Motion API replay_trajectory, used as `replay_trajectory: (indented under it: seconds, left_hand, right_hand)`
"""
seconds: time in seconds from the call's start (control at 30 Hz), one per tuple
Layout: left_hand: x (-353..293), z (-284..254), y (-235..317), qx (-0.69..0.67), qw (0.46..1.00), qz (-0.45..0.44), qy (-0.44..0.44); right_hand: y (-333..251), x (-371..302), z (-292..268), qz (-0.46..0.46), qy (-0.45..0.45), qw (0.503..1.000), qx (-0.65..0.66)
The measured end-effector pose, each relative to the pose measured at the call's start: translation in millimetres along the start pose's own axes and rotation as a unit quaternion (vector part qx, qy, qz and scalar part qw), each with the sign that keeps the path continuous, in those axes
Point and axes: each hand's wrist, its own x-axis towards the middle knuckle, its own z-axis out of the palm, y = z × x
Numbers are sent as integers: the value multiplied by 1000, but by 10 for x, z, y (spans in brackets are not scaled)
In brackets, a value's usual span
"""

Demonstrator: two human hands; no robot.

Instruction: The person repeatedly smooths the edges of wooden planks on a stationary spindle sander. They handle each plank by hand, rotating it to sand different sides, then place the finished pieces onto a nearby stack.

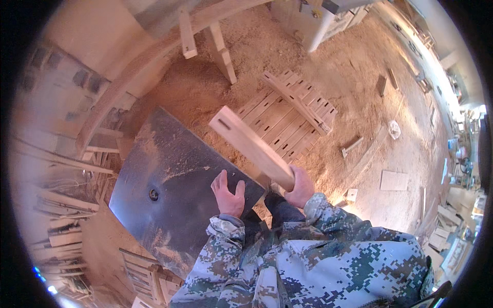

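A squared wooden bar with a dark slot near its far end is gripped at its near end by my right hand. It is raised in front of me and slants away to the left. My left hand is over the near right part of a dark, dusty machine table, fingers spread and holding nothing. Whether it touches the surface I cannot tell. A round fitting sits in the table's left half. Beyond the bar lies a stack of slotted wooden pieces, with one loose piece across its top.
Sawdust covers the floor. Wooden legs stand at the far side, and a pale machine is behind them. Timber offcuts are piled on the left. Wood scraps and a flat board lie to the right.
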Motion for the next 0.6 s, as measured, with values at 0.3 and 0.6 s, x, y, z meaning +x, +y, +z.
replay_trajectory:
  seconds: [0.3, 0.6]
  left_hand:
    - [-46, 1, 622, -559, 819, -86, -95]
    - [-443, -272, 418, -564, 782, -248, 96]
  right_hand:
    - [607, -436, -122, -128, 16, 991, 27]
    - [562, -243, -326, -89, -251, 961, 73]
